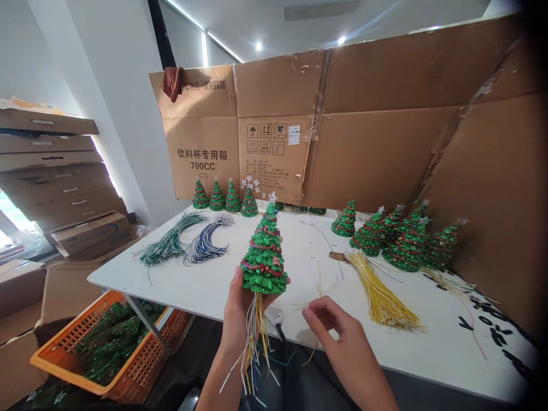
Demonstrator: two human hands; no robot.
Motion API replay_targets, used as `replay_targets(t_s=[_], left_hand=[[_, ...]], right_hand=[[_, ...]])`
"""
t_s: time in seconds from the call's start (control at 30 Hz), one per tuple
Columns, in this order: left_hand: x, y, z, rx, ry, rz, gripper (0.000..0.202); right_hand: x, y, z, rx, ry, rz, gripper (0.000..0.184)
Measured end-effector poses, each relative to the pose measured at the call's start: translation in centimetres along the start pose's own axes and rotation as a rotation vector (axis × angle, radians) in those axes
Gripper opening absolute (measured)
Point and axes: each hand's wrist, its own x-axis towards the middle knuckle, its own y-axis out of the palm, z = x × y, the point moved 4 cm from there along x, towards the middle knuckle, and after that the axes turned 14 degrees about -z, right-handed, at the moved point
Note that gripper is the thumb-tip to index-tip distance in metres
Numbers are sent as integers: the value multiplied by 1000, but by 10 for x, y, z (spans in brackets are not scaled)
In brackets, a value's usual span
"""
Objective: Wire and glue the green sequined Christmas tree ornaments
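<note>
The left hand [235, 311] clasps the green tree [264, 257] around its base, long axis nearly upright, wires [256, 319] hanging beneath. Lower right of the tree, the right hand [345, 339] stands apart, thumb and forefinger nearly meeting; I cannot tell whether they pinch anything.

A white table [299, 251] stands before tall brown cardboard panels [377, 148]. Pale walls [115, 85] rise on the left beside stacked boxes [51, 174], bright lights [341, 40] dot the white ceiling [244, 25], and the floor [203, 348] is dark.
</note>
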Motion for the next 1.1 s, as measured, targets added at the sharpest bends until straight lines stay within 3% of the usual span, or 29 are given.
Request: replay_targets(t_s=[0.2,0.37,0.6,0.83,1.1], left_hand=[[-4,1,2,-109,-135,17,63],[-10,2,1,-85,-247,38,74],[-12,3,-1,-109,-206,43,77],[-12,2,-4,-136,-248,71,84],[-14,0,-3,-82,-236,107,88]], right_hand=[[-21,35,35,245,-48,179,38],[-25,54,42,265,-54,128,29],[-25,58,38,370,-12,118,34],[-32,65,34,553,65,132,37],[-37,69,43,529,121,79,39]])
